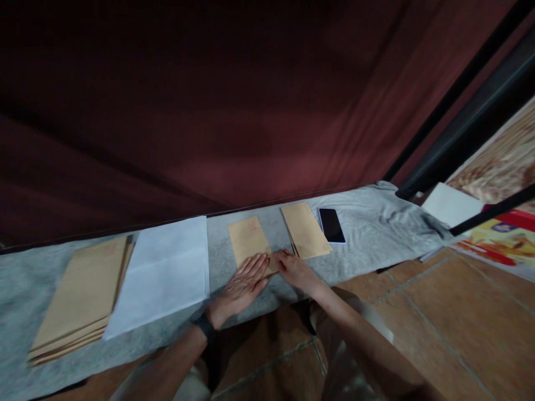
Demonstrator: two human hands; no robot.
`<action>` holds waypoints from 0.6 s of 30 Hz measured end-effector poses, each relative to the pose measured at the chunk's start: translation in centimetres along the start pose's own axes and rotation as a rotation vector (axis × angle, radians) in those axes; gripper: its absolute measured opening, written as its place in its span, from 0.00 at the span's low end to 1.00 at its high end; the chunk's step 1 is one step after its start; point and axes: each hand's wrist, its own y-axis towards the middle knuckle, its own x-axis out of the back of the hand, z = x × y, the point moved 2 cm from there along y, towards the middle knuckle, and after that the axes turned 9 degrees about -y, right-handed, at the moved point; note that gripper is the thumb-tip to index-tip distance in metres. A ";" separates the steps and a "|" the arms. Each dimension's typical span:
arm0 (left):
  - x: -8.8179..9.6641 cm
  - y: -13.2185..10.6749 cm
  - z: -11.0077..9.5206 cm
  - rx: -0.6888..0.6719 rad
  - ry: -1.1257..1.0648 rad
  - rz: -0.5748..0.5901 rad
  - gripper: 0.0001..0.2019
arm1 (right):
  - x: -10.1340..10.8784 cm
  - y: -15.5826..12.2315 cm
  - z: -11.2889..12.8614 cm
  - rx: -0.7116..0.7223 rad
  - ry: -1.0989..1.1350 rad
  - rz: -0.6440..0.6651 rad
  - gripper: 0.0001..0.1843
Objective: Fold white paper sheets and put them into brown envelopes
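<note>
A single brown envelope [247,239] lies flat on the grey cloth [376,228] in front of me. My left hand [244,284] rests flat on its near end, fingers stretched out together. My right hand [295,270] touches the envelope's near right corner with its fingertips curled down. A small stack of brown envelopes [304,229] lies just to the right of it. A white sheet stack [165,273] and a thick pile of brown envelopes [86,295] lie to the left.
A black phone [331,225] lies face up right of the small stack. A dark red curtain [209,111] hangs behind the cloth. At the right are white paper [451,205], a colourful printed sheet [501,245] and tiled floor [438,323].
</note>
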 end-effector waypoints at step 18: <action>0.0 -2.6 -2.6 0.068 -0.156 -0.317 0.17 | 0.7 -1.2 0.0 0.316 0.025 0.026 0.26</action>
